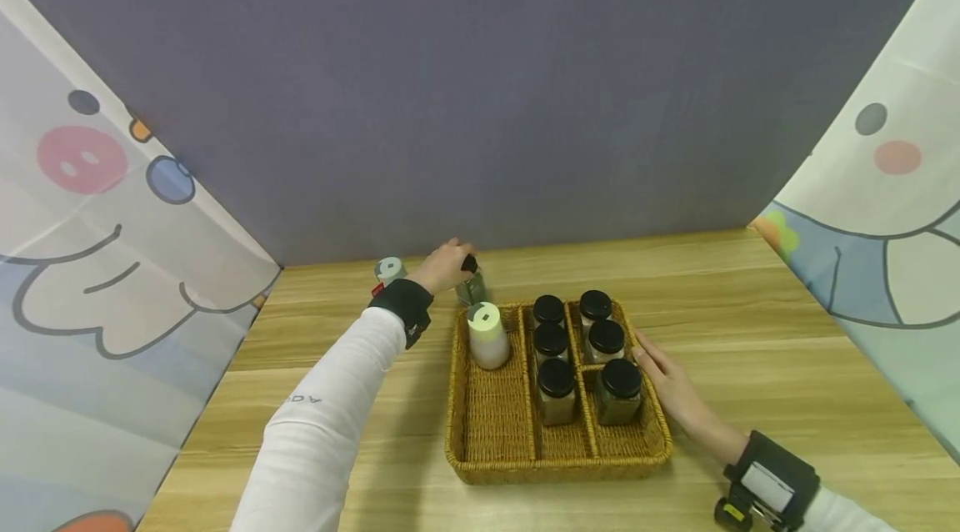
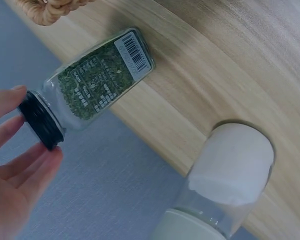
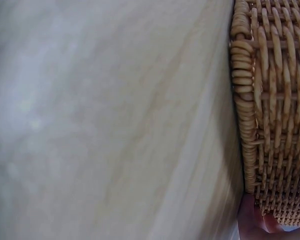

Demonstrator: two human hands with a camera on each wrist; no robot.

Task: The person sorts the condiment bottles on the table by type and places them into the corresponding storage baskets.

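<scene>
At the back of the table, just behind the basket, my left hand (image 1: pixel 444 267) pinches the black lid of a glass spice jar (image 2: pixel 100 77) between thumb and fingers. Green dried herbs fill most of this jar, and a barcode label shows on its side. The jar is upright, its base at the tabletop. My right hand (image 1: pixel 671 382) rests against the right wall of a woven basket (image 1: pixel 562 472), fingers fairly straight; only some fingers (image 3: pixel 247 217) show in the right wrist view.
In the basket's left compartment stands a jar with a pale green lid (image 1: pixel 487 336). Several black-lidded jars (image 1: pixel 557 390) fill the middle and right compartments. Another pale-lidded jar (image 2: pixel 230 165) with white contents stands on the table left of my left hand. A grey wall (image 1: pixel 510 98) closes off the back.
</scene>
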